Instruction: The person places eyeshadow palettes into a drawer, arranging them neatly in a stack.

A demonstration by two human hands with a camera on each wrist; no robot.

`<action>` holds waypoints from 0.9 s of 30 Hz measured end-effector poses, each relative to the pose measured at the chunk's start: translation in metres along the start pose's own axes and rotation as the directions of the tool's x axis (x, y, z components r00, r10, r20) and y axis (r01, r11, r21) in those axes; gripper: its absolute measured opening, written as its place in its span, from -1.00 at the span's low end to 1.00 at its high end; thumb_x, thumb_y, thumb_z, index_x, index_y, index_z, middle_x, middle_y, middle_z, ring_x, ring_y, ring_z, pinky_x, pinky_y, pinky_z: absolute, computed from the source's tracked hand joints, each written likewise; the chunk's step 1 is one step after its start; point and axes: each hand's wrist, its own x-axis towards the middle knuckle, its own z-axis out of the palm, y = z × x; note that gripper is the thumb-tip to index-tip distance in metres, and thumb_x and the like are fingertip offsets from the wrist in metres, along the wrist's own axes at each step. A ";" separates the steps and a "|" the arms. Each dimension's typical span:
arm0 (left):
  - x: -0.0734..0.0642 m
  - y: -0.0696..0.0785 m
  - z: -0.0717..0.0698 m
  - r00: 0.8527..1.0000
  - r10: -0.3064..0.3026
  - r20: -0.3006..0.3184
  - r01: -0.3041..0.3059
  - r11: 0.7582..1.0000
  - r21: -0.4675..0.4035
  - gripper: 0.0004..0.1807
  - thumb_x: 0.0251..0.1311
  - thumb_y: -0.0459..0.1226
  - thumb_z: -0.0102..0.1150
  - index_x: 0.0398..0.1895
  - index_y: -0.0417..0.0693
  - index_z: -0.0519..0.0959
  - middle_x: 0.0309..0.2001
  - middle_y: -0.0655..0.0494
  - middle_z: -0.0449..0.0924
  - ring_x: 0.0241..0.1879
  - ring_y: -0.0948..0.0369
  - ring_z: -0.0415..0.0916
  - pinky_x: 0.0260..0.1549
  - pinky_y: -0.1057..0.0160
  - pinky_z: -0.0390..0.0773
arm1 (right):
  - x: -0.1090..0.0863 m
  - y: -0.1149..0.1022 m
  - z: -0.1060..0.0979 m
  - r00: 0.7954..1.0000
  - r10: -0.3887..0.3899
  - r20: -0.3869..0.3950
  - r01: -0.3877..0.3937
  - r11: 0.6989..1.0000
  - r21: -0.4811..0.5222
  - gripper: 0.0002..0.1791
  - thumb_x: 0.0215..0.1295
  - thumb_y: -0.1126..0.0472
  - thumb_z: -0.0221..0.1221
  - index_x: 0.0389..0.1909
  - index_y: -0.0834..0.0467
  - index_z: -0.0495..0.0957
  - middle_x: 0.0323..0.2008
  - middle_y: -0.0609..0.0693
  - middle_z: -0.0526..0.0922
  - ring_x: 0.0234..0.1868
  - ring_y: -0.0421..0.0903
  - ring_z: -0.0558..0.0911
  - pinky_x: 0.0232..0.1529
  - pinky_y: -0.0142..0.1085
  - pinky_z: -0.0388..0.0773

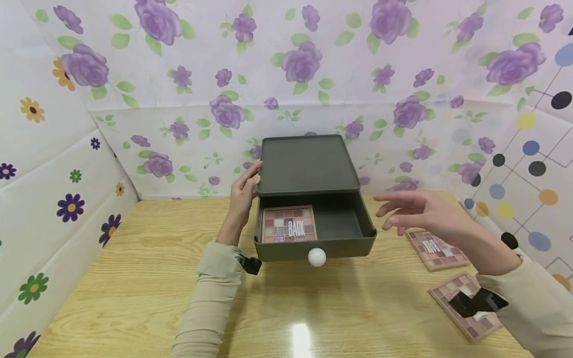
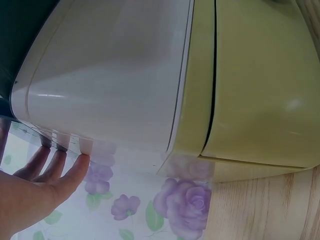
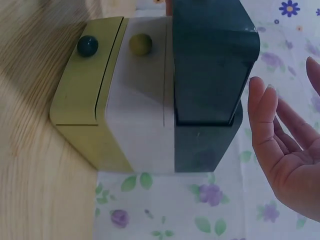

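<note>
A stacked drawer unit has a dark green top tier, a white middle tier and a yellow bottom tier. Its green drawer is pulled out by a white knob. Inside, on the left, lies an eyeshadow palette lettered "BACK"; the drawer's right part is bare. My left hand rests on the unit's left side, its fingertips against the white tier in the left wrist view. Off the drawer's right side, my right hand is in the air, fingers loosely extended, holding nothing.
Two more palettes, an upper one and a lower one, lie on the wooden table at the right. The lower is partly hidden by the right wrist strap. A flowered cloth hangs close behind the unit.
</note>
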 end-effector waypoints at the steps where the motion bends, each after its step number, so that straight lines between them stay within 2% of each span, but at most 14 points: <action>1: 0.000 -0.001 0.000 1.000 0.004 -0.002 -0.004 1.000 0.003 -0.50 0.24 -0.23 -0.12 0.26 -0.17 0.32 0.31 0.05 0.19 0.21 0.19 0.20 -0.24 0.30 0.44 | -0.001 0.003 -0.001 1.000 -0.008 -0.013 0.008 1.000 -0.010 -0.48 0.25 0.35 0.07 0.25 0.23 0.28 -0.09 0.08 0.57 -0.20 0.03 0.61 -0.33 -0.17 0.54; 3: 0.000 0.000 0.001 1.000 0.003 -0.007 -0.003 1.000 0.002 -0.51 0.24 -0.23 -0.11 0.25 -0.17 0.33 0.30 0.06 0.21 0.18 0.20 0.23 -0.26 0.31 0.44 | -0.004 0.009 -0.004 0.999 -0.022 -0.032 0.021 1.000 -0.021 -0.48 0.25 0.36 0.07 0.25 0.23 0.29 -0.10 0.09 0.57 -0.20 0.02 0.61 -0.31 -0.19 0.55; 6: -0.003 0.009 0.004 1.000 -0.012 -0.011 0.012 1.000 -0.010 -0.52 0.26 -0.30 -0.15 0.25 -0.24 0.31 0.30 -0.01 0.20 0.14 0.17 0.26 -0.27 0.33 0.45 | -0.008 0.017 -0.008 0.998 -0.038 -0.051 0.036 0.999 -0.033 -0.48 0.23 0.38 0.08 0.25 0.22 0.30 -0.12 0.09 0.58 -0.21 0.00 0.62 -0.29 -0.21 0.55; 10: -0.007 0.022 0.009 0.999 -0.032 -0.016 0.032 0.999 -0.008 -0.52 0.26 -0.36 -0.21 0.26 -0.33 0.26 0.32 -0.11 0.15 0.13 0.15 0.26 -0.26 0.37 0.46 | -0.012 0.028 -0.012 0.997 -0.047 -0.060 0.048 0.999 0.001 -0.46 0.22 0.42 0.07 0.25 0.28 0.27 -0.13 0.08 0.58 -0.21 -0.03 0.62 -0.27 -0.22 0.55; 13: -0.006 0.017 0.008 0.999 -0.040 -0.020 0.040 0.999 -0.016 -0.53 0.27 -0.36 -0.20 0.25 -0.32 0.27 0.33 -0.11 0.13 0.13 0.15 0.27 -0.24 0.36 0.46 | -0.015 0.037 -0.014 0.996 -0.028 -0.084 0.030 0.999 0.023 -0.46 0.22 0.42 0.07 0.25 0.34 0.24 -0.14 0.05 0.59 -0.18 -0.05 0.61 -0.25 -0.23 0.55; 16: -0.003 0.009 0.005 0.999 -0.043 -0.020 0.042 0.998 -0.038 -0.54 0.28 -0.36 -0.19 0.25 -0.30 0.29 0.33 -0.09 0.12 0.12 0.15 0.29 -0.21 0.32 0.46 | -0.020 0.046 -0.014 0.992 0.017 -0.122 -0.017 1.000 0.001 -0.45 0.23 0.37 0.08 0.25 0.35 0.23 -0.13 -0.03 0.59 -0.13 -0.11 0.59 -0.22 -0.26 0.54; 20: -0.001 0.002 0.003 1.000 -0.017 -0.017 0.016 0.999 -0.045 -0.54 0.28 -0.31 -0.14 0.24 -0.25 0.31 0.32 -0.05 0.16 0.12 0.16 0.30 -0.19 0.28 0.46 | -0.026 0.057 -0.015 0.987 0.060 -0.152 -0.066 0.997 -0.041 -0.46 0.26 0.32 0.07 0.25 0.35 0.23 -0.11 -0.13 0.56 -0.09 -0.24 0.54 -0.20 -0.34 0.52; 27: -0.002 -0.001 0.002 1.000 0.028 0.000 -0.028 0.999 -0.028 -0.51 0.28 -0.23 -0.11 0.25 -0.23 0.30 0.31 0.00 0.20 0.17 0.13 0.27 -0.17 0.29 0.45 | -0.031 0.081 -0.022 0.981 0.094 -0.172 -0.087 0.995 0.047 -0.47 0.32 0.31 0.00 0.27 0.38 0.16 -0.06 -0.13 0.51 -0.08 -0.25 0.54 -0.17 -0.29 0.52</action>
